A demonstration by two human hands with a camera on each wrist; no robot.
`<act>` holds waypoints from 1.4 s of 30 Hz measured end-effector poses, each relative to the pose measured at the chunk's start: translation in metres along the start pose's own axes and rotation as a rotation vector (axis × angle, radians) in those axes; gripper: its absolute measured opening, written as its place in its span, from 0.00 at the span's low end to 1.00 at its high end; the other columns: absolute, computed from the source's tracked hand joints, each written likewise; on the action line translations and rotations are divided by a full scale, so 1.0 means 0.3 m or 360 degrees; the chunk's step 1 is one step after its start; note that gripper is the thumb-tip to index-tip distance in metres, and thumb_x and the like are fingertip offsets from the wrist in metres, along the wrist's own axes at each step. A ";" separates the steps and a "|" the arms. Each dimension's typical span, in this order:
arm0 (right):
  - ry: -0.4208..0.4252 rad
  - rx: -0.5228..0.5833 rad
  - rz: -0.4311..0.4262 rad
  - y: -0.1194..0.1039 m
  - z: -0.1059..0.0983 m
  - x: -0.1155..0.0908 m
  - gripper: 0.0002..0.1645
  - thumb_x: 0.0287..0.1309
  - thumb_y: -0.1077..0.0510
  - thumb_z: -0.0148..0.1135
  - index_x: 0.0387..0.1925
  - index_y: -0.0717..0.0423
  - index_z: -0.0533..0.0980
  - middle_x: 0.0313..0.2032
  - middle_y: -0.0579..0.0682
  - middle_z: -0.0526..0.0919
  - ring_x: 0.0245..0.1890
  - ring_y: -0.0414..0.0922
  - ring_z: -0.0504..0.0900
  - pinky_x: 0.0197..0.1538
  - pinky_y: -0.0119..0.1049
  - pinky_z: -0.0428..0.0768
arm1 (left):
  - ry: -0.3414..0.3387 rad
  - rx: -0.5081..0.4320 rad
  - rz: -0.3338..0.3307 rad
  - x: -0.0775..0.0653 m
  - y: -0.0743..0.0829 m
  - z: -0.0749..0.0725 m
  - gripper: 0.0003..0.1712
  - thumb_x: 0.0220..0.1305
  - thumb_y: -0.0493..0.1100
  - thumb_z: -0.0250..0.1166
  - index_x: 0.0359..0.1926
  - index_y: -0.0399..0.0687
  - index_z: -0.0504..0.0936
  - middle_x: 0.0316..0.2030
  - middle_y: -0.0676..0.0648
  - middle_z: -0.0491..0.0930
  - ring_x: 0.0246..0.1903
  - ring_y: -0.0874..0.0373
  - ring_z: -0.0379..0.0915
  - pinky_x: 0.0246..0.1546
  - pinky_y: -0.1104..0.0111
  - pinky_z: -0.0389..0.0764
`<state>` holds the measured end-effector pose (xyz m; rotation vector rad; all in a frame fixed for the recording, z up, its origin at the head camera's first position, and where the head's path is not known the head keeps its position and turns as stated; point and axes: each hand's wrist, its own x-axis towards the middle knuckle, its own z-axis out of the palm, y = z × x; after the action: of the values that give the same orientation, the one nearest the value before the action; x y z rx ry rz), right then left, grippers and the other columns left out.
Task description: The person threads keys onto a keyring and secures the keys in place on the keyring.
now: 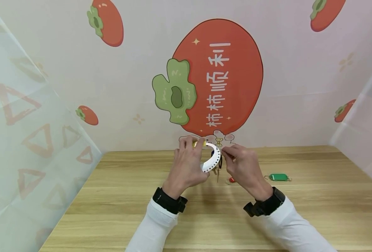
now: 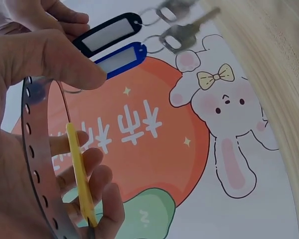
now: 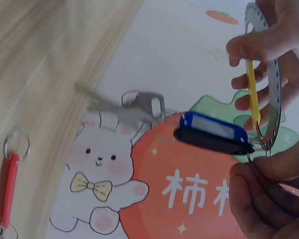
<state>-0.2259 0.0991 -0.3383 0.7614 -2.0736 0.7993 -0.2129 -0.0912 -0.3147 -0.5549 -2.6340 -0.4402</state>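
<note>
My left hand [image 1: 186,164] holds a white ring-shaped band [image 1: 215,161] with a row of holes and a yellow bar [image 2: 79,169] across its gap; the fingers curl round it. Two key tags, one black [image 3: 212,141] and one blue [image 2: 127,60], hang by the band, each with a key [image 2: 182,37] dangling from a small ring. My right hand [image 1: 244,166] pinches at the end of the black tag, thumb against forefinger, right beside the band. In the left wrist view, my left thumb overlaps the blue tag's end.
A green key tag [image 1: 278,177] lies on the wooden table [image 1: 116,210], right of my right hand. Close under my hands lies a red key tag [image 3: 10,191] with a metal ring. Behind the table stands a printed backdrop [image 1: 126,87] with persimmons and a rabbit.
</note>
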 end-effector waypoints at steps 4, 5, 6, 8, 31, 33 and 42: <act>-0.0066 -0.0081 -0.0066 0.006 -0.006 0.001 0.07 0.50 0.74 0.73 0.34 0.68 0.86 0.27 0.55 0.86 0.23 0.45 0.85 0.25 0.36 0.81 | -0.0040 -0.0005 0.0007 0.000 -0.004 0.000 0.56 0.35 0.47 0.84 0.68 0.47 0.69 0.62 0.37 0.66 0.62 0.41 0.60 0.46 0.48 0.75; -0.0076 -0.0084 -0.0074 0.008 -0.006 0.001 0.07 0.50 0.73 0.73 0.34 0.68 0.86 0.28 0.55 0.86 0.23 0.45 0.85 0.25 0.36 0.81 | -0.0045 -0.0009 0.0007 0.001 -0.004 0.000 0.56 0.35 0.47 0.84 0.68 0.47 0.69 0.62 0.37 0.66 0.62 0.41 0.60 0.46 0.48 0.75; -0.0080 -0.0077 -0.0075 0.010 -0.006 0.001 0.07 0.51 0.73 0.73 0.35 0.68 0.86 0.28 0.55 0.86 0.24 0.45 0.85 0.25 0.37 0.82 | -0.0044 -0.0009 0.0004 0.002 -0.005 0.000 0.56 0.35 0.48 0.84 0.68 0.47 0.69 0.62 0.37 0.66 0.62 0.41 0.60 0.46 0.49 0.75; -0.0071 -0.0044 -0.0045 0.012 -0.003 0.003 0.07 0.52 0.72 0.73 0.35 0.67 0.85 0.29 0.55 0.86 0.25 0.45 0.85 0.28 0.37 0.83 | -0.0022 -0.0011 0.0003 0.004 -0.008 0.002 0.55 0.36 0.48 0.84 0.68 0.47 0.69 0.61 0.37 0.67 0.62 0.41 0.60 0.45 0.49 0.75; 0.0007 -0.0003 0.0001 0.010 0.006 0.003 0.02 0.54 0.72 0.71 0.31 0.67 0.86 0.25 0.54 0.86 0.22 0.44 0.85 0.26 0.38 0.83 | 0.0086 0.0004 -0.0022 0.003 0.006 0.010 0.54 0.33 0.47 0.84 0.66 0.45 0.72 0.58 0.39 0.69 0.59 0.42 0.62 0.42 0.50 0.76; -0.0021 -0.0074 -0.0083 0.014 0.004 0.003 0.03 0.53 0.72 0.71 0.31 0.66 0.85 0.25 0.54 0.85 0.22 0.44 0.84 0.25 0.37 0.81 | 0.0062 0.0013 -0.0020 0.002 0.005 0.007 0.54 0.34 0.48 0.83 0.66 0.44 0.71 0.59 0.39 0.69 0.60 0.42 0.62 0.42 0.50 0.76; -0.0096 -0.0270 -0.0374 0.023 -0.002 -0.001 0.10 0.48 0.73 0.74 0.36 0.68 0.84 0.31 0.57 0.85 0.28 0.50 0.86 0.31 0.42 0.84 | -0.0041 0.0012 -0.0046 0.001 0.001 -0.003 0.55 0.36 0.50 0.84 0.67 0.44 0.71 0.61 0.39 0.68 0.62 0.42 0.60 0.44 0.51 0.75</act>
<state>-0.2305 0.1039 -0.3403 0.9224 -2.0276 0.4701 -0.2126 -0.0911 -0.3137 -0.5244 -2.6700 -0.4343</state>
